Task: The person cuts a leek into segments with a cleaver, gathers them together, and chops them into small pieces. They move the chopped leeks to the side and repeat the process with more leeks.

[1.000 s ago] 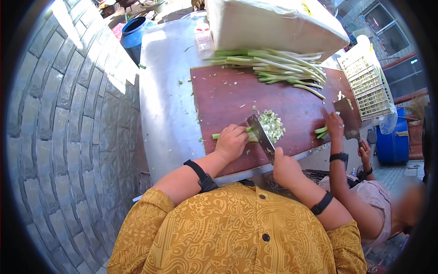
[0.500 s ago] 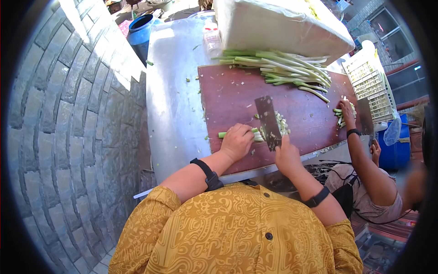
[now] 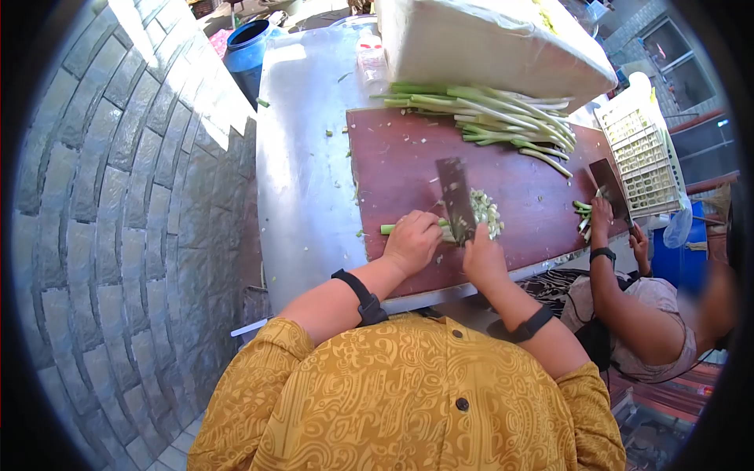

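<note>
Left hand point(image 3: 413, 240) clamped on bunched green scallion stalks point(image 3: 390, 229); right hand point(image 3: 482, 257) gripping steel cleaver point(image 3: 456, 198). Small chopped pile point(image 3: 487, 212) just beyond blade. Long uncut heap point(image 3: 487, 114) far beyond hands: most chopping left.

Cleaver point(image 3: 455, 196) now upright over the scallions point(image 3: 416, 228) — co-worker's knife point(image 3: 609, 184) raised off the board.

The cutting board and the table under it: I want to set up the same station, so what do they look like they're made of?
Cutting board: probably wood, dark red-brown and matt, scuffed with pale marks. Table: likely stainless steel, a smooth grey sheet that glares in the sun. The cleaver in the right hand has a dull dark metal blade.
</note>
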A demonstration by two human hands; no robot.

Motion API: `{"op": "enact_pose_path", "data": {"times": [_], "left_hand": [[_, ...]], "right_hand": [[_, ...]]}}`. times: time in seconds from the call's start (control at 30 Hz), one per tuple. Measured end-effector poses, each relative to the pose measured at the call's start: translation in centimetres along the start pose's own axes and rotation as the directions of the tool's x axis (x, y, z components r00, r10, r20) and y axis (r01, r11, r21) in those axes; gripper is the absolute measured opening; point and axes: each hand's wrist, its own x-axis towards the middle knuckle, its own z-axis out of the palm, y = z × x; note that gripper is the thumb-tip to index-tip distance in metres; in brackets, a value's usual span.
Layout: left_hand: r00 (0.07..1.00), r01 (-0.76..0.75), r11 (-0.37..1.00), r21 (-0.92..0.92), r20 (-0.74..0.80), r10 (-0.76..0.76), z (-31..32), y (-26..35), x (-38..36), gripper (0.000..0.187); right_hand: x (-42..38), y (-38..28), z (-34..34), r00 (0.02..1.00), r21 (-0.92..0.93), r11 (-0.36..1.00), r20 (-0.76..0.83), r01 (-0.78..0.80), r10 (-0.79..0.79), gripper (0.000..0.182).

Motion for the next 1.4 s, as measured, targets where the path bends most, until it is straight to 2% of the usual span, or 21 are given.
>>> {"op": "enact_pose_path", "data": {"times": [0.13, 0.23, 0.33, 0.43, 0.53, 0.63, 0.73, 0.83, 0.87, 0.97, 1.07, 1.17, 1.27, 1.4], "left_hand": [[0.999, -0.003, 1.0, -0.006, -0.039, 0.003, 0.0, 0.0, 0.3, 0.011], [0.999, 0.004, 1.0, 0.014, -0.039, -0.003, 0.4, -0.2, 0.1, 0.01], [1.0, 0.017, 0.999, 0.032, -0.026, -0.017, 0.5, -0.2, 0.3, 0.009], [0.999, 0.017, 1.0, 0.018, -0.034, -0.017, 0.6, -0.3, 0.3, 0.008], [0.999, 0.015, 1.0, 0.015, -0.041, -0.015, 0.6, -0.3, 0.3, 0.008], [1.0, 0.009, 1.0, 0.022, -0.003, -0.009, 0.6, -0.3, 0.2, 0.009], [1.0, 0.0, 1.0, 0.014, -0.018, 0.0, 0.5, -0.5, 0.2, 0.011], [0.999, -0.011, 1.0, -0.02, -0.03, 0.01, 0.3, -0.3, 0.2, 0.015], [1.0, -0.009, 1.0, -0.03, -0.03, 0.008, 0.2, -0.3, 0.2, 0.016], [0.998, 0.01, 1.0, -0.016, -0.061, -0.011, 0.4, -0.4, 0.3, 0.016], [0.999, 0.0, 1.0, -0.01, -0.038, 0.0, 0.3, -0.4, 0.3, 0.015], [0.998, -0.013, 1.0, -0.003, -0.067, 0.012, 0.9, -0.8, 0.1, 0.014], [0.996, -0.014, 1.0, -0.002, -0.083, 0.014, 0.8, -0.6, 0.1, 0.014], [0.999, -0.002, 1.0, 0.016, -0.035, 0.003, 0.8, -0.7, 0.3, 0.013]], "right_hand": [[0.1, 1.5, 0.3, 0.986, 0.101, 0.995, -0.168, 0.012, 0.005, 0.032], [-1.3, 0.0, -3.0, 0.998, -0.008, 0.998, 0.017, 0.06, -0.06, 0.032], [-2.8, -1.1, -5.3, 0.971, -0.08, 0.995, 0.236, 0.063, -0.043, 0.03], [-3.7, -1.3, -5.7, 0.954, -0.186, 0.977, 0.298, 0.103, -0.044, 0.029], [-2.8, -1.1, -4.3, 0.959, -0.209, 0.967, 0.271, 0.145, -0.085, 0.03], [-0.6, -1.6, -2.1, 0.967, -0.154, 0.984, 0.248, 0.094, -0.054, 0.03], [0.4, -1.4, -0.3, 0.996, -0.039, 0.999, 0.092, -0.015, 0.019, 0.031], [0.7, 0.6, 0.9, 0.983, 0.172, 0.985, -0.184, 0.002, 0.03, 0.032], [0.4, 1.3, 0.8, 0.988, 0.164, 0.986, -0.148, -0.019, 0.044, 0.035], [-0.8, 0.2, -2.0, 0.996, 0.064, 0.996, -0.059, 0.064, -0.06, 0.031], [-2.0, -1.1, -4.5, 0.98, -0.048, 0.996, 0.184, 0.08, -0.069, 0.027], [-2.7, -1.7, -5.5, 0.961, -0.114, 0.987, 0.264, 0.114, -0.081, 0.025], [-2.4, -1.7, -4.9, 0.95, -0.15, 0.98, 0.301, 0.131, -0.08, 0.027], [-0.6, -2.1, -3.1, 0.966, -0.13, 0.985, 0.247, 0.116, -0.082, 0.027]]}}
